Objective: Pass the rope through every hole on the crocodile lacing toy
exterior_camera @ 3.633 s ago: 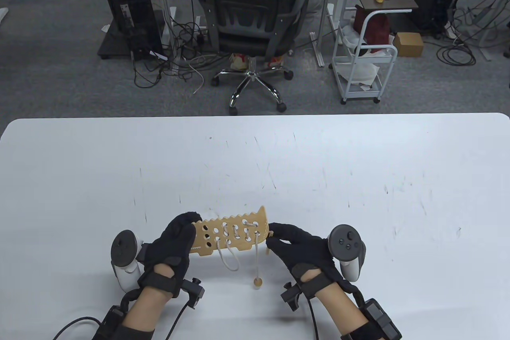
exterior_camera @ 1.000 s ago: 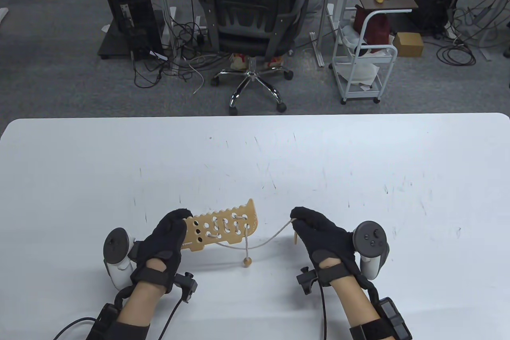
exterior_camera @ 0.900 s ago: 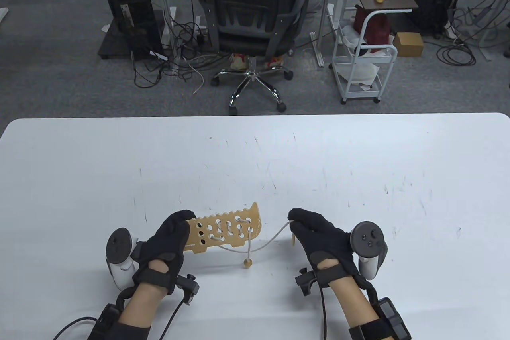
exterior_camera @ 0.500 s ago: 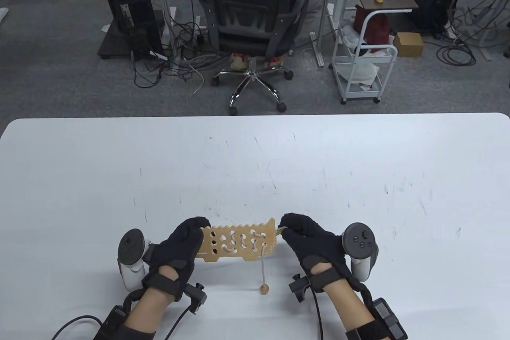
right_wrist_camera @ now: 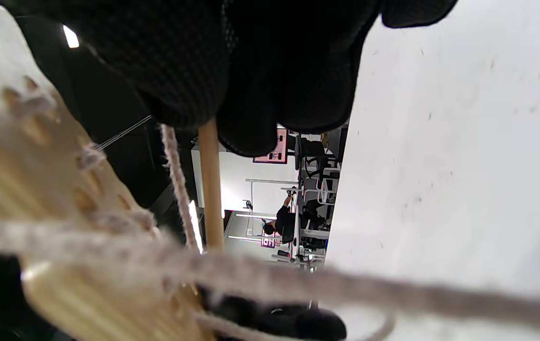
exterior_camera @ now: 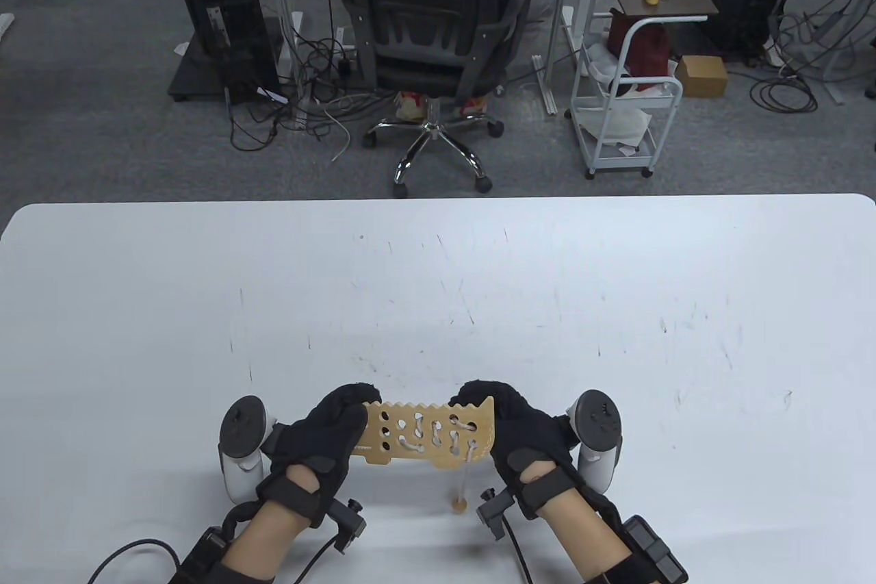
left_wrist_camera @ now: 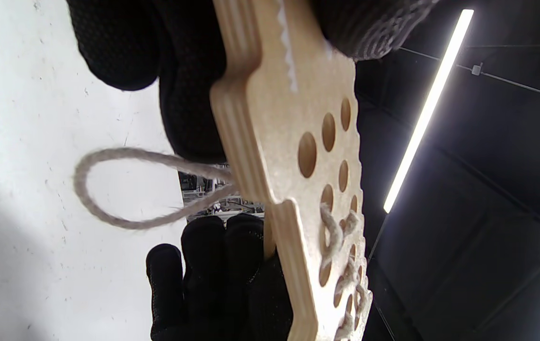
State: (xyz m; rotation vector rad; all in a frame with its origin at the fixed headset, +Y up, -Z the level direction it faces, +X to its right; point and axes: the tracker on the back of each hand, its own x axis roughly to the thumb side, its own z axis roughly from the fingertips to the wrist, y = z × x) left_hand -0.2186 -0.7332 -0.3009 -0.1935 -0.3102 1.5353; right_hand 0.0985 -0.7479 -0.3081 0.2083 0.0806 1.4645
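The wooden crocodile lacing board [exterior_camera: 428,435] is held above the table between both hands. My left hand [exterior_camera: 352,409] grips its left end; the holes there are bare [left_wrist_camera: 307,154]. My right hand [exterior_camera: 475,399] is at the board's right end and pinches the wooden needle [right_wrist_camera: 210,189] with the rope [right_wrist_camera: 177,184] beside it. The rope laces the right-hand holes [exterior_camera: 445,437], and a slack loop [left_wrist_camera: 109,189] hangs under the board. The rope's beaded tail [exterior_camera: 457,506] hangs down to the table.
The white table [exterior_camera: 616,310] stretches beyond and to both sides of the hands. Past its far edge stand an office chair [exterior_camera: 431,29] and a white cart [exterior_camera: 623,118] on the floor.
My right hand, which had pulled the rope out to the right, has come back left to the board's right end. Both hands and the board have shifted right and nearer me.
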